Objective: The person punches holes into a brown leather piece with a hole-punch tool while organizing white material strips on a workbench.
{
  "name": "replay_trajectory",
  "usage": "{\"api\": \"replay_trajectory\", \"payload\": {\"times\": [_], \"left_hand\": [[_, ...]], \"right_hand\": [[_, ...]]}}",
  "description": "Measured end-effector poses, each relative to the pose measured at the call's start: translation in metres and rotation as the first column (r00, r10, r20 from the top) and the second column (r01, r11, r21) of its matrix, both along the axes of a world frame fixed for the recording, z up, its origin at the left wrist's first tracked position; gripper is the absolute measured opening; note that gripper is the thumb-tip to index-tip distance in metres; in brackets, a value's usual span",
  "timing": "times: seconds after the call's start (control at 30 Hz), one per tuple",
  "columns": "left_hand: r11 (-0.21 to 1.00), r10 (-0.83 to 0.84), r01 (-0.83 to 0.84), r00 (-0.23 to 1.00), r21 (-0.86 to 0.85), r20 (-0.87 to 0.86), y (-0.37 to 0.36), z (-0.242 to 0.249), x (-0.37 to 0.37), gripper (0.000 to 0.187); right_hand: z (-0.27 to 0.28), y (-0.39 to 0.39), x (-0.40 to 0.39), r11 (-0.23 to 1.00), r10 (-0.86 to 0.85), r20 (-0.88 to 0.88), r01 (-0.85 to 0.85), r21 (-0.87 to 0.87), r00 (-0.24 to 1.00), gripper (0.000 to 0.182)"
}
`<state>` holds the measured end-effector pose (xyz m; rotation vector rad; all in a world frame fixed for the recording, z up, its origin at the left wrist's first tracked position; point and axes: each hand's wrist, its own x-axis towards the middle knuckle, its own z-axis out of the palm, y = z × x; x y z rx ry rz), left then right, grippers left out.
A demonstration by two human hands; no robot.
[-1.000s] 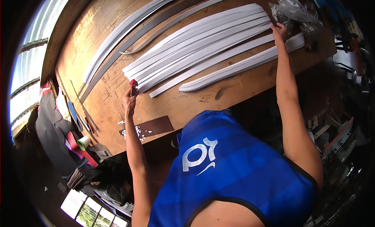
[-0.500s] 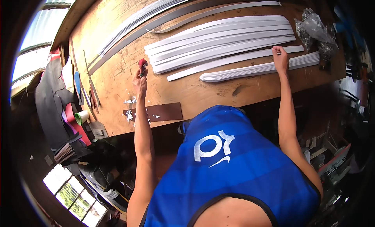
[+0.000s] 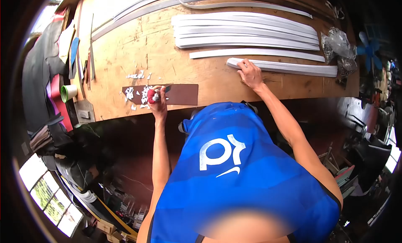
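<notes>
My left hand [image 3: 159, 108] is closed around a short red-handled tool [image 3: 153, 96], which looks like a knife, above the brown board [image 3: 182, 94]. Small white scraps [image 3: 146, 92] lie on the board and beside it. My right hand [image 3: 252, 75] grips the left end of a stack of white strips [image 3: 297, 68] near the table's front edge, its fingertips partly hidden. Just behind that stack runs a single white strip [image 3: 259, 53]. Farther back lies a wide layered pile of white strips [image 3: 247, 31].
Grey and white strips [image 3: 159, 13] lie along the back of the wooden table [image 3: 113, 67]. Clear plastic bags [image 3: 338, 44] sit at the right end. At the left edge are a green-rimmed white cup [image 3: 69, 93], dark hanging material [image 3: 44, 71] and thin tools [image 3: 88, 63].
My left hand has come back toward me with the red-handled tool, down over the brown board. My right hand has moved left from the single strip to the stack's left end.
</notes>
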<state>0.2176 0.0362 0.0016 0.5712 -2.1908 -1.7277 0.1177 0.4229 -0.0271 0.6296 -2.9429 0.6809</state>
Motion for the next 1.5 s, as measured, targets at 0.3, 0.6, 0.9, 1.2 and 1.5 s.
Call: {"api": "replay_trajectory", "payload": {"times": [0.3,0.6,0.9,1.2,1.5], "left_hand": [[0.921,-0.263,0.269,0.963,-0.283,0.061,-0.002,-0.035,0.041,0.022],[0.939,-0.266,0.262,0.964,-0.223,0.014,-0.024,-0.038,0.083,0.023],[0.999,0.035,-0.036,0.999,-0.020,-0.034,-0.073,-0.052,0.073,0.024],[0.989,-0.147,0.145,0.982,0.029,0.121,-0.040,-0.044,0.086,0.025],[0.999,-0.053,0.055,0.976,-0.003,0.211,-0.031,-0.047,0.096,0.026]], "right_hand": [[-0.014,0.011,-0.013,0.967,0.183,-0.144,-0.152,0.207,0.972,0.035],[-0.012,0.002,-0.011,0.948,0.165,-0.196,-0.101,0.302,0.967,0.035],[0.031,-0.070,0.018,0.969,0.245,-0.042,-0.244,0.039,0.969,0.023],[-0.001,-0.207,0.059,0.873,0.486,0.097,-0.475,-0.116,0.869,0.023],[-0.020,-0.236,0.063,0.841,0.525,0.164,-0.480,-0.250,0.835,0.040]]}}
